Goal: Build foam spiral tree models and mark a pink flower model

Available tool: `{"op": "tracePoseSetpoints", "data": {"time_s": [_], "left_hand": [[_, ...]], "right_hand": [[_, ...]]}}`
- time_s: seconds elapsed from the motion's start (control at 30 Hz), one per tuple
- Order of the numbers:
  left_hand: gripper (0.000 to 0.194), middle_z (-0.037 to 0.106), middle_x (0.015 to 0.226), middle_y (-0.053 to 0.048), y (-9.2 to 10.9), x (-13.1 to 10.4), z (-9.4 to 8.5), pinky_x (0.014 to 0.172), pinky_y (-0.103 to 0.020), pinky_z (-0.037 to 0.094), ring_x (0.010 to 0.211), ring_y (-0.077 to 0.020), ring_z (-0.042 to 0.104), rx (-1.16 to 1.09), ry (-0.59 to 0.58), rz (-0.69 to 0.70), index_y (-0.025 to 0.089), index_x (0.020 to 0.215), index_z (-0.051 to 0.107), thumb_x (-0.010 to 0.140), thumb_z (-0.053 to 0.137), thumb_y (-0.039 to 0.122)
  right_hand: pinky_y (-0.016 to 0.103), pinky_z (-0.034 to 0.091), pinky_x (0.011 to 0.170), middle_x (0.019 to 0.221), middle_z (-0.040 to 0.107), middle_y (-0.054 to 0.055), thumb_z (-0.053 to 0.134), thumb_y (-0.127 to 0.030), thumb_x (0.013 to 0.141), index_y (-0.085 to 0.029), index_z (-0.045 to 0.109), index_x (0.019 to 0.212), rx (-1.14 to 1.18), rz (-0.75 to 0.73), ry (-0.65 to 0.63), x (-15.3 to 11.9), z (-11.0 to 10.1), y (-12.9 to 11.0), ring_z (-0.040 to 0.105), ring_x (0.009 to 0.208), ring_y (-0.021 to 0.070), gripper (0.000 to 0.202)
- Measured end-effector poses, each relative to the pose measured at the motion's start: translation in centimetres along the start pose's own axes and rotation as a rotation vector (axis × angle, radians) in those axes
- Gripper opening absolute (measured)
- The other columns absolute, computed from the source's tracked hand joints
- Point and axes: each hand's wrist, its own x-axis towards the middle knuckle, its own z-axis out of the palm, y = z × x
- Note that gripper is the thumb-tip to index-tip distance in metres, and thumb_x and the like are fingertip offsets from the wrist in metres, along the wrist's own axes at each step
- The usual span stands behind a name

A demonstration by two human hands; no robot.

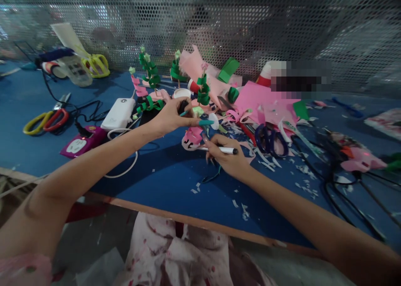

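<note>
My right hand [227, 154] is closed around a white marker pen [228, 151] with a black end, its other end pointing left. Close to that end is a small pink and white rounded piece [190, 140] with black marks; whether they touch, I cannot tell. My left hand [172, 116] is closed above it, thumb and fingers pinched together. A small white disc [214, 121] shows at its thumb tip, beside a long teal tip [205, 122] that may be a nail. A dark object [183, 106] sits among its fingers, too unclear to name.
Green paper spirals [203, 91] on sticks stand behind my hands. Pink paper [253, 100], blue-handled scissors [272, 139] and scraps lie right. To the left are a white power bank [119, 113], a purple socket box [83, 141] and red-yellow scissors [50, 121]. Cables [332, 185] lie far right.
</note>
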Motion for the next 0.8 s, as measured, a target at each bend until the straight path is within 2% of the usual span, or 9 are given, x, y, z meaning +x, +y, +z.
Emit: {"op": "tracePoseSetpoints", "data": {"time_s": [0.07,0.17,0.3,0.43,0.53,0.8], "left_hand": [[0.057,0.043,0.056,0.006,0.05,-0.01,0.03,0.058,-0.026,0.047,0.059,-0.0091,0.052,-0.006,-0.003,0.000,0.020,0.061,0.028,0.048,0.082,0.035],[0.057,0.042,0.054,0.007,0.15,-0.05,0.10,0.057,-0.025,0.046,0.057,-0.0081,0.051,-0.011,-0.006,0.001,0.019,0.061,0.027,0.050,0.081,0.033],[0.056,0.044,0.055,0.007,0.23,-0.09,0.19,0.056,-0.025,0.045,0.057,-0.0075,0.050,-0.017,0.002,0.005,0.019,0.061,0.027,0.050,0.081,0.031],[0.056,0.045,0.056,0.006,0.23,-0.10,0.20,0.057,-0.025,0.044,0.058,-0.0080,0.050,-0.010,0.003,-0.002,0.019,0.062,0.028,0.050,0.082,0.029],[0.055,0.043,0.055,0.006,0.25,-0.12,0.19,0.056,-0.024,0.043,0.057,-0.0079,0.050,-0.002,0.004,0.004,0.019,0.062,0.028,0.052,0.081,0.029],[0.056,0.041,0.053,0.008,0.25,-0.03,0.25,0.053,-0.021,0.043,0.054,-0.0057,0.049,-0.014,0.003,0.034,0.019,0.060,0.028,0.050,0.082,0.030]], "right_hand": [[0.024,0.033,0.041,0.046,0.051,-0.003,0.052,-0.045,0.081,-0.020,0.043,0.052,-0.001,0.004,-0.018,0.00,0.01,-0.07,0.044,0.040,0.0089,0.039],[0.024,0.034,0.042,0.049,0.049,-0.002,0.052,-0.044,0.081,-0.020,0.041,0.049,-0.012,-0.007,0.057,0.02,0.02,-0.14,0.045,0.040,0.0086,0.041],[0.024,0.035,0.042,0.048,0.051,-0.002,0.053,-0.042,0.080,-0.020,0.042,0.051,-0.002,-0.002,0.020,0.08,0.02,-0.09,0.046,0.041,0.0093,0.038],[0.024,0.035,0.041,0.046,0.049,-0.003,0.052,-0.036,0.080,-0.021,0.040,0.051,-0.005,0.015,0.099,0.11,-0.06,0.04,0.046,0.041,0.0097,0.035],[0.024,0.033,0.041,0.046,0.049,-0.003,0.051,-0.033,0.081,-0.021,0.040,0.051,0.008,0.010,0.034,0.12,-0.13,0.08,0.044,0.039,0.0094,0.034],[0.023,0.034,0.040,0.041,0.047,-0.004,0.050,-0.028,0.079,-0.021,0.038,0.050,-0.023,-0.008,0.107,0.17,-0.30,0.02,0.043,0.038,0.0086,0.033]]}}
